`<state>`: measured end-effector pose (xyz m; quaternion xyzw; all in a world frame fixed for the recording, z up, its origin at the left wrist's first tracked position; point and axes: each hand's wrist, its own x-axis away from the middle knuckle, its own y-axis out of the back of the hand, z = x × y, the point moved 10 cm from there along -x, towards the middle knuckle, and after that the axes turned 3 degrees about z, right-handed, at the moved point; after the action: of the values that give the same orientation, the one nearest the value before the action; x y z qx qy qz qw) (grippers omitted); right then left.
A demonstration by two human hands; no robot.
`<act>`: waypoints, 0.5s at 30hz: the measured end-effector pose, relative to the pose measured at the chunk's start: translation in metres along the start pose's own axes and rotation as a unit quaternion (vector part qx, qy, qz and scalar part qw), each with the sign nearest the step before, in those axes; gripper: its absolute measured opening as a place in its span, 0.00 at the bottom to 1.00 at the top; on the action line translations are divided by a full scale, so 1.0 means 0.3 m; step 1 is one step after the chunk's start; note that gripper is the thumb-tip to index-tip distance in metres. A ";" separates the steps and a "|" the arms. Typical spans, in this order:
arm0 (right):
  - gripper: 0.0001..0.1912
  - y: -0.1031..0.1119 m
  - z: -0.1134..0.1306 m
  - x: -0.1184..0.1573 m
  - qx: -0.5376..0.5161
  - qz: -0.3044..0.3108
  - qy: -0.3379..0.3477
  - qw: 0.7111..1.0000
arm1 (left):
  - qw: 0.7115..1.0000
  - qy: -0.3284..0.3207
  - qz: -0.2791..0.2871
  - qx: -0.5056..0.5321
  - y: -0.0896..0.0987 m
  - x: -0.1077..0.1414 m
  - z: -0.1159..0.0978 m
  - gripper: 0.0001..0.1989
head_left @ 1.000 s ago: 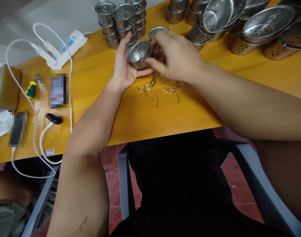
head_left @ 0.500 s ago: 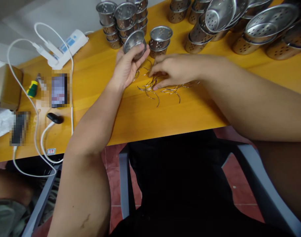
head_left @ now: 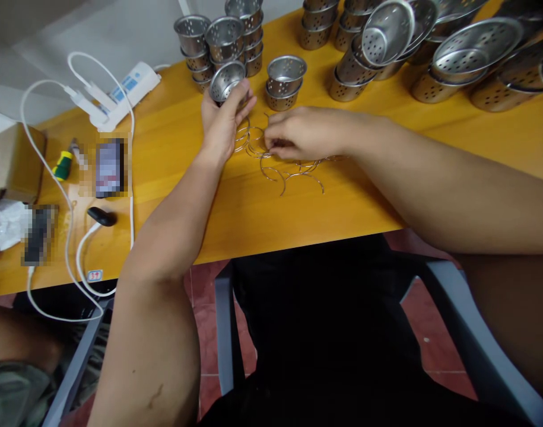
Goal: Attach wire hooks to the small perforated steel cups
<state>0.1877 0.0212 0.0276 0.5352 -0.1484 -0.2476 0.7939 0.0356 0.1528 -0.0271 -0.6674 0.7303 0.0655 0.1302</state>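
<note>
My left hand (head_left: 222,121) is closed round a small perforated metal cup (head_left: 226,83), thumb on its rim, the mouth tilted up toward me. Just right of it, my right hand (head_left: 298,133) is low over the table with thumb and fingers pinched together at a loose heap of thin curved wires (head_left: 253,145). Wire ends run up to the fingertips, which seem to grip a wire; the palm hides part of the heap. More curved wires (head_left: 304,174) lie in front of and under this hand. Behind it stands a pair of stacked cups (head_left: 283,98).
Stacked perforated cups (head_left: 224,44) stand at the back left, and larger perforated metal containers (head_left: 458,83) at the back right. A power strip (head_left: 129,92), white cables, a phone (head_left: 110,168), a screwdriver (head_left: 63,166) and a cardboard box (head_left: 19,157) occupy the table's left.
My right hand's fingers have closed together at the wires, having been spread over them. My left hand has shifted slightly left with the cup, whose mouth now faces up more.
</note>
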 end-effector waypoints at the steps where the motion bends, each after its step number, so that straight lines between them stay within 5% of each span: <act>1: 0.09 0.011 0.002 0.002 0.004 -0.005 -0.001 1.000 | 1.000 -0.007 0.013 -0.004 0.004 -0.008 0.012 0.24; 6: 0.11 0.066 0.012 0.017 0.038 -0.030 -0.019 0.999 | 0.995 -0.035 0.078 -0.057 0.003 -0.041 0.075 0.26; 15: 0.21 0.114 -0.004 0.019 -0.017 -0.086 -0.045 0.995 | 0.998 -0.029 -0.050 -0.032 0.023 0.007 0.015 0.38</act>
<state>0.2011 0.0293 0.0587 0.5205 -0.1335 -0.3411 0.7714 0.0289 0.1527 -0.0325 -0.7045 0.6898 0.1012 0.1327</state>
